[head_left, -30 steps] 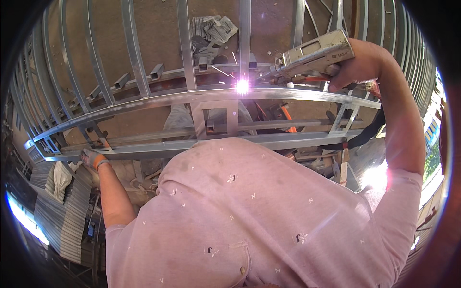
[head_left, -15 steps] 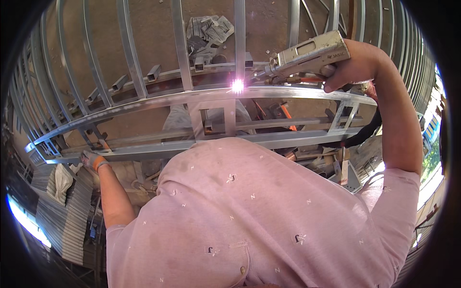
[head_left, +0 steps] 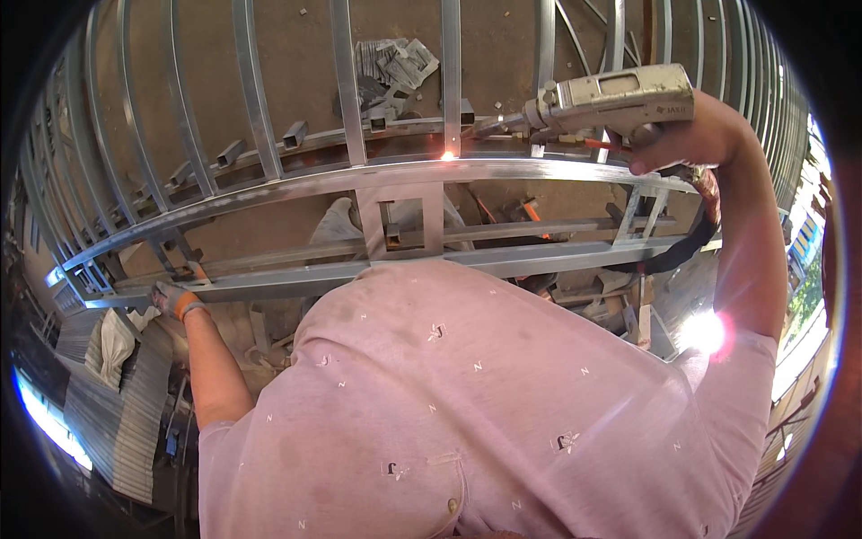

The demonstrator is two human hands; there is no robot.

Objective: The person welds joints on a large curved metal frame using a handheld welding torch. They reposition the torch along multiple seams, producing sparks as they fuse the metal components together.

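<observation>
My right hand (head_left: 696, 139) is wrapped round the handle of a pale metal welding gun (head_left: 615, 94). The gun's tip points left, a little away from a small orange-glowing weld spot (head_left: 448, 156). This spot lies where a square-tube upright (head_left: 451, 72) meets the long silver rail (head_left: 296, 187) of a metal frame. At the far left, my left hand (head_left: 171, 299), in a grey glove with an orange cuff, is closed on the frame's nearer rail (head_left: 332, 273). Its fingertips are partly hidden.
Several parallel uprights (head_left: 256, 90) stretch away from me. Crumpled sheeting (head_left: 395, 67) lies on the floor beyond. A dark hose (head_left: 673, 259) hangs below my right arm, and corrugated sheets (head_left: 135, 422) stand at the lower left.
The bright white-pink arc has gone, leaving a small orange glow. The welding gun and my right hand have moved right, away from the joint. My left hand stays in place.
</observation>
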